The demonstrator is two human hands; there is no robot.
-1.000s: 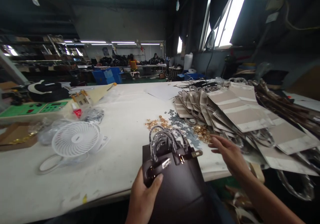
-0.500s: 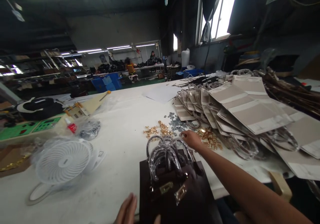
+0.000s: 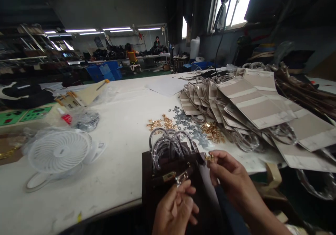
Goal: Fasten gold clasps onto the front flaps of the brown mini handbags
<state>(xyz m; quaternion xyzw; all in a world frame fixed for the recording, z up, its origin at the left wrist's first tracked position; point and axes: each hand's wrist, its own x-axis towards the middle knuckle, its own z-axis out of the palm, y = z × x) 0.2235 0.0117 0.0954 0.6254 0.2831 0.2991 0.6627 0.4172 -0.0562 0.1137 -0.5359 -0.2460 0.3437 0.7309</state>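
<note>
A dark brown handbag point(image 3: 157, 193) with plastic-wrapped handles point(image 3: 168, 146) lies at the near edge of the white table point(image 3: 126, 123). My left hand point(image 3: 174, 208) pinches the bag's strap end with its metal clasp point(image 3: 182, 177). My right hand point(image 3: 227, 172) is closed on a small gold fitting point(image 3: 209, 157) held just right of the handles. Loose gold fittings point(image 3: 214, 132) and silver ones point(image 3: 186, 123) are scattered on the table beyond the bag.
A pile of grey card-backed bags point(image 3: 252, 109) covers the table's right side. A white desk fan point(image 3: 59, 152) lies at the left, with a green control box point(image 3: 23, 114) behind it. People work at distant tables point(image 3: 131, 55).
My right hand came back from the scattered fittings holding a gold piece. My left hand moved up from the bag's lower edge and took the clasp strap.
</note>
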